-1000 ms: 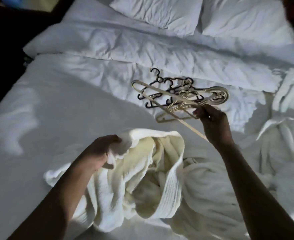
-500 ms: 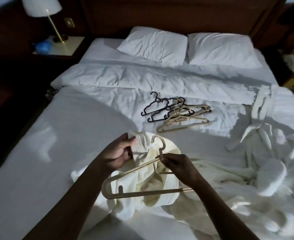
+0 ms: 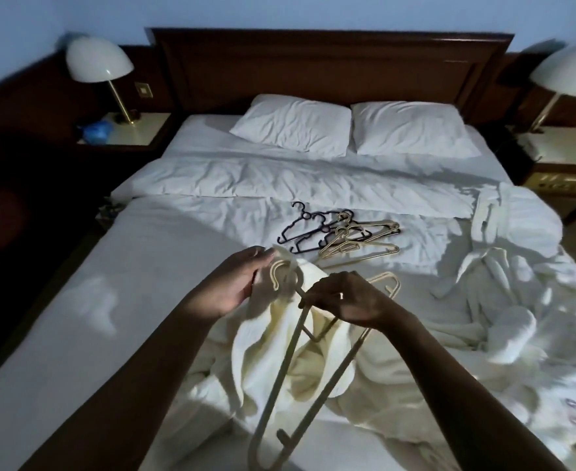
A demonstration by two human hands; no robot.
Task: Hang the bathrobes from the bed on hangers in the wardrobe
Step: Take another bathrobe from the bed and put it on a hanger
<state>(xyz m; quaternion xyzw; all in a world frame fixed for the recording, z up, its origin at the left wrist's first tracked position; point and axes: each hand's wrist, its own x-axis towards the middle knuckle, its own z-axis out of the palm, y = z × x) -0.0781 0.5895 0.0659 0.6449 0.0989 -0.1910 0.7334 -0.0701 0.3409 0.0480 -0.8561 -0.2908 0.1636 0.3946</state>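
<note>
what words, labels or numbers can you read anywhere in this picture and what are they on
No text here can be read.
Panel on the front of the right bedside table: pale marks, too blurred to read.
Wall plate by the left lamp: no mark shows.
Hangers on the bed, held hanger, bathrobe: no label in sight.

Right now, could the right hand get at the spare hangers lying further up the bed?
Probably yes for reach: the spare hangers lie on the open sheet just beyond the right hand, with nothing between. But that hand grips a beige hanger, so it would have to let go first.
</note>
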